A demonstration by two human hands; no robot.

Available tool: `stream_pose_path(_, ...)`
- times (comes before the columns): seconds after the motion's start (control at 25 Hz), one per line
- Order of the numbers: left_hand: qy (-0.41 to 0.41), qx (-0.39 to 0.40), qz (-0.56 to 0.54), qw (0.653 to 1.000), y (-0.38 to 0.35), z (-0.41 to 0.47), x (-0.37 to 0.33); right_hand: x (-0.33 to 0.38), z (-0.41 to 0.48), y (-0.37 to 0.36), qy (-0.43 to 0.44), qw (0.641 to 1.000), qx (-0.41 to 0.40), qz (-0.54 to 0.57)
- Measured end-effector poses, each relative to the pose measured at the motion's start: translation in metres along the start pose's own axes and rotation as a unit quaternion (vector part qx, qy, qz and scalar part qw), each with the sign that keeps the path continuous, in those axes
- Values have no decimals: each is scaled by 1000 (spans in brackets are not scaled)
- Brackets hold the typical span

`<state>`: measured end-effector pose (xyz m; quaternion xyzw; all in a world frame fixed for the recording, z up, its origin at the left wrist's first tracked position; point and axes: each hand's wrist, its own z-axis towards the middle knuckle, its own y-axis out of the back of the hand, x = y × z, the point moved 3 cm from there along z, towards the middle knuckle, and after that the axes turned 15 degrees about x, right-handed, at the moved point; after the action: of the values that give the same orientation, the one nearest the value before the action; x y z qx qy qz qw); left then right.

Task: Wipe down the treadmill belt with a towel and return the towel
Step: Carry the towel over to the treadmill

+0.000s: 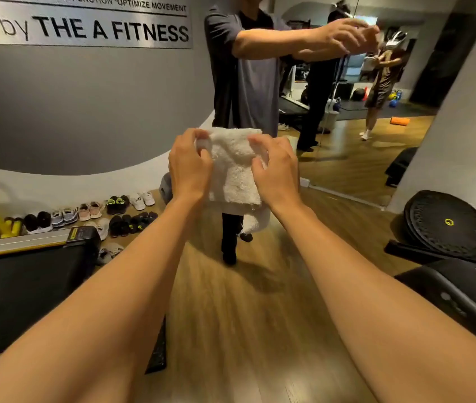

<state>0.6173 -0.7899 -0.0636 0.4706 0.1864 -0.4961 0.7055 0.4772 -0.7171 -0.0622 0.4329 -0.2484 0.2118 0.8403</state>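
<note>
**Wall sign.** A brushed-metal sign is mounted high on the grey wall, toward its left edge. On the upper line, clipped by the top of the frame, "RESTORE FUNCTION *OPTIMIZE MOVEMENT" is read in small black capitals. Below a ruled line, larger lettering reads "ed by THE A FITNESS", and its opening is cut off at the left. A yellow-marked label on the treadmill and a yellow ring emblem on the black disc are shown, but no text can be made out on either.
</note>
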Motion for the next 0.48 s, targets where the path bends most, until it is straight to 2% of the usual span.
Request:
stream_pose_path(0.28, 65, -62, 46, 995, -8, 119, 81, -44, 151, -83, 70, 992, 89, 55)
stream_pose_path(0.48, 119, -118, 122, 978, 15, 176, 161, -40, 239, -178, 112, 975, 155, 110)
